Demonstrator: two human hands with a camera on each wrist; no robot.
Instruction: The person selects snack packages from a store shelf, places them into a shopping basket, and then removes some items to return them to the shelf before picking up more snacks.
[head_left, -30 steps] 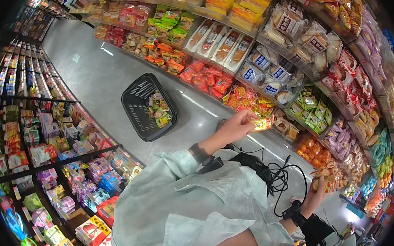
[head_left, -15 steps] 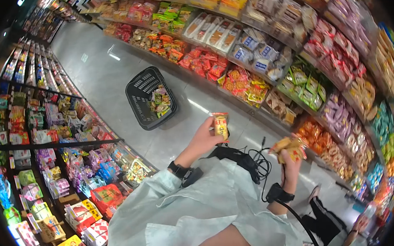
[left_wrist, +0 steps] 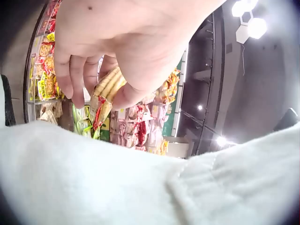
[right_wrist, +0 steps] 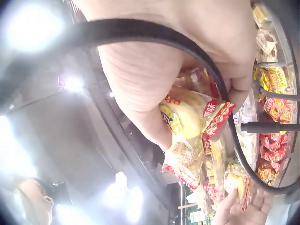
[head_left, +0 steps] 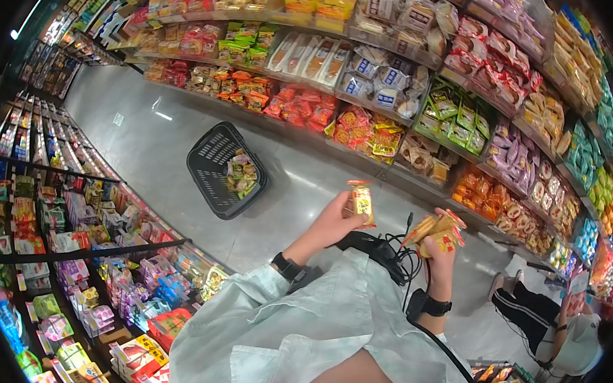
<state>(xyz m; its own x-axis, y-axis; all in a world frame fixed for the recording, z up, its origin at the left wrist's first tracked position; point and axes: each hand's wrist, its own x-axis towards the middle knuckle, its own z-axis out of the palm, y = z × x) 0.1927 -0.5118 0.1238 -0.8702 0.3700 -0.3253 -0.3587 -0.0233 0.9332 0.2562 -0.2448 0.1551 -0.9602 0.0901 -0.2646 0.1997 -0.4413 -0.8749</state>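
Note:
My left hand [head_left: 328,224] pinches one yellow snack packet [head_left: 362,204] with red ends, held upright over the aisle. In the left wrist view the thumb and fingers of the left hand [left_wrist: 117,42] close on the ribbed packet [left_wrist: 108,89]. Just to its right, my right hand [head_left: 438,259] grips several similar packets [head_left: 436,232] fanned out above the fingers. The right wrist view shows these clear-and-yellow packets [right_wrist: 187,117] with red edges in the right hand [right_wrist: 173,61], and the other hand with its packet [right_wrist: 237,182] below them.
A black basket [head_left: 208,177] with several green packets [head_left: 242,173] stands on the grey floor. Shelves of bagged snacks [head_left: 300,108] run along the far and right side, more shelves [head_left: 87,237] on the left. Black cables [head_left: 396,251] hang near the waist; another person [head_left: 578,343] is at lower right.
Both hands have come closer together in front of the body. The left hand's packet has turned from lying sideways to upright, and the right hand has moved left and up with its packets.

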